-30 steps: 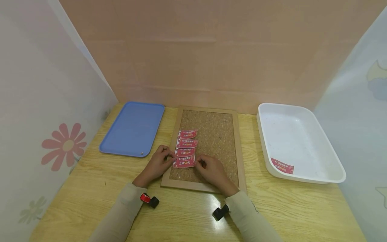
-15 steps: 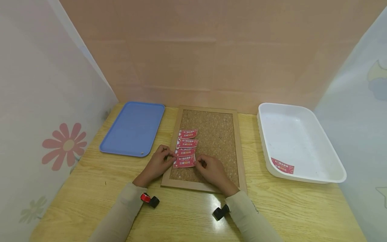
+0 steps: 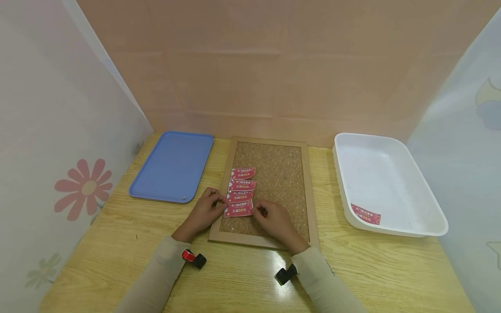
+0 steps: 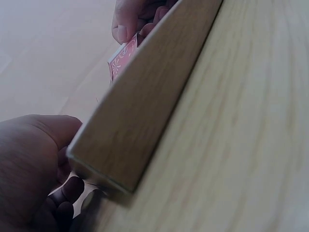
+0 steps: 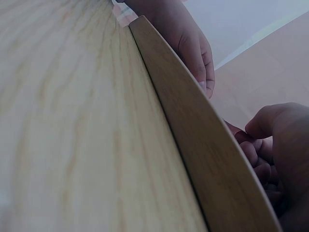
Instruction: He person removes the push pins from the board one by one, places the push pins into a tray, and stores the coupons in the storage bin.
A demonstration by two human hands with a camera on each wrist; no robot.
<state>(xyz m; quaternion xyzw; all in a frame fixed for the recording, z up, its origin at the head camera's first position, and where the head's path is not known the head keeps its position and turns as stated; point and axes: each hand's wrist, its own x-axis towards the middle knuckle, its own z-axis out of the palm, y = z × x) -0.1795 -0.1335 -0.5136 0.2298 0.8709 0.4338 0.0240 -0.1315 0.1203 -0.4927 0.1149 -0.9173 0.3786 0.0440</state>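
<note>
A wood-framed cork board (image 3: 275,174) lies flat on the table, with a column of red coupons marked 50 along its left side. My left hand (image 3: 203,211) has thumb and index finger together at the left edge of the lowest coupon (image 3: 239,209). Its right edge is pinched by my right hand (image 3: 275,221). Small pins (image 3: 232,180) show at the left ends of the upper coupons. In the left wrist view the coupon's corner (image 4: 123,60) rises under the right thumb. The board's frame (image 5: 193,130) hides part of the fingers in the right wrist view.
To the left lies a shallow blue tray (image 3: 172,167) with one small shiny pin (image 3: 184,198) at its near edge. A deep white bin (image 3: 391,182) stands at the right, holding another red coupon (image 3: 365,214). Walls border the table on three sides.
</note>
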